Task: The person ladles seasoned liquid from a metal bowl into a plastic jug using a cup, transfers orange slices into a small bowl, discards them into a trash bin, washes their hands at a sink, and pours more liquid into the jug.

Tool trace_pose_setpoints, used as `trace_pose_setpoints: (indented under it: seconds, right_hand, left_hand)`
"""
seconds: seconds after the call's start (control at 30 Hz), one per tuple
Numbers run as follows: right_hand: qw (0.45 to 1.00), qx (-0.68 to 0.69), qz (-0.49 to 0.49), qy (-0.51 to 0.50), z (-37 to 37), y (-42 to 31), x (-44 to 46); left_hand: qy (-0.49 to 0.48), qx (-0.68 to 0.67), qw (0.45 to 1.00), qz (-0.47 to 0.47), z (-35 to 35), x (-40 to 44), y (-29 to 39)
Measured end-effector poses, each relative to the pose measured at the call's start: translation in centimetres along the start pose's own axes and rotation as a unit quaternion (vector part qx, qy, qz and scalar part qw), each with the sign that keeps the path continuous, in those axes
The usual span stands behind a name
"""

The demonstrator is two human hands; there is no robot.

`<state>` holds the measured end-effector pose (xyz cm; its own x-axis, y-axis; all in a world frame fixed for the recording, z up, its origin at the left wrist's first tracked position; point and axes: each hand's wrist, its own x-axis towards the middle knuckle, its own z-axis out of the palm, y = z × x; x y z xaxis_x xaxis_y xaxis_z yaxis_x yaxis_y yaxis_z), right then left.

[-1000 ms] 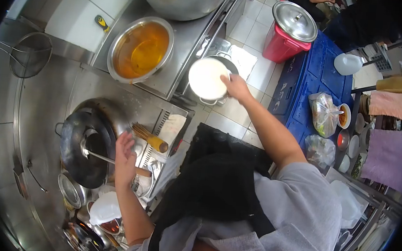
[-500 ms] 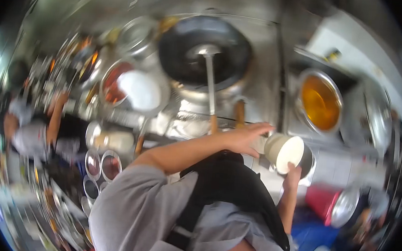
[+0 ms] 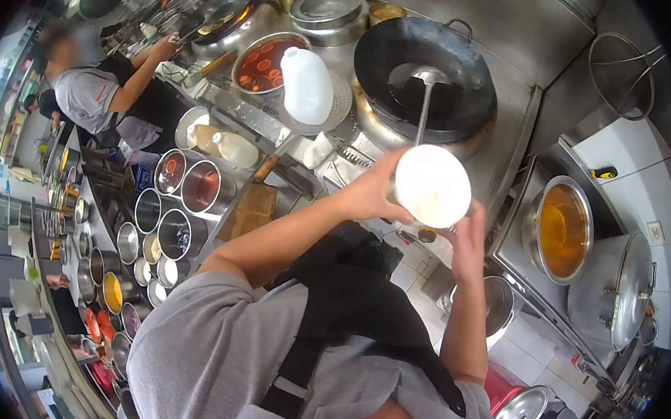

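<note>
A round white tub, its pale inside facing up at me, is between my hands in front of my chest. My left hand curves round its left side. On the lower right, my right hand has its fingers against the tub's side, partly hidden. Beyond the tub, a ladle rests in a black wok, its handle passing behind the tub. To the left of the wok, a white plastic jug lies on a perforated metal tray.
A pan of amber liquid and a lidded pot stand at the right. A metal pot sits below my right forearm. Several metal containers line the left, where a co-worker works over another wok. A strainer hangs upper right.
The tub has moved up and left from beside the metal pot to in front of me. My left hand, apart from it before, now grips it. My view has turned.
</note>
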<state>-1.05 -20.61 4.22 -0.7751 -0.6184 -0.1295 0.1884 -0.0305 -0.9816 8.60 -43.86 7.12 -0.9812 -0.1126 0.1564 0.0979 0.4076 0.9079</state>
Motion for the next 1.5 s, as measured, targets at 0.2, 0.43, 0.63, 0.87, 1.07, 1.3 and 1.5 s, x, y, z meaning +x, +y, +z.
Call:
trace_pose_setpoints:
  seconds: [0.2,0.43,0.63,0.87,1.07,1.3,1.5]
  right_hand:
    - [0.988,0.127,0.02,-0.086,9.2,-0.3,2.5]
    - [0.94,0.239,0.138,-0.201,15.4,0.6,7.7]
    - [0.855,0.309,0.216,-0.355,21.3,4.5,11.7]
    - [0.842,0.334,0.237,-0.351,27.3,1.7,17.1]
    - [0.867,0.274,0.196,-0.368,28.4,-1.9,22.5]
    - [0.797,0.245,0.187,-0.519,31.4,-5.8,35.4]
    - [0.926,0.067,0.005,-0.372,36.9,-7.5,48.2]
  left_hand:
    - [0.115,-0.083,0.989,-0.046,-6.4,-5.0,0.0]
    - [0.194,-0.124,0.971,-0.06,-13.0,-7.7,-3.2]
    - [0.211,-0.087,0.969,-0.091,-21.4,-9.6,-5.8]
    - [0.204,-0.179,0.962,-0.024,-28.8,-9.0,-8.2]
    - [0.188,-0.151,0.969,0.051,-32.7,-5.6,-8.7]
    - [0.224,-0.107,0.968,0.024,-39.1,-0.8,-6.4]
    - [0.478,-0.013,0.878,-0.028,-42.1,1.0,-9.9]
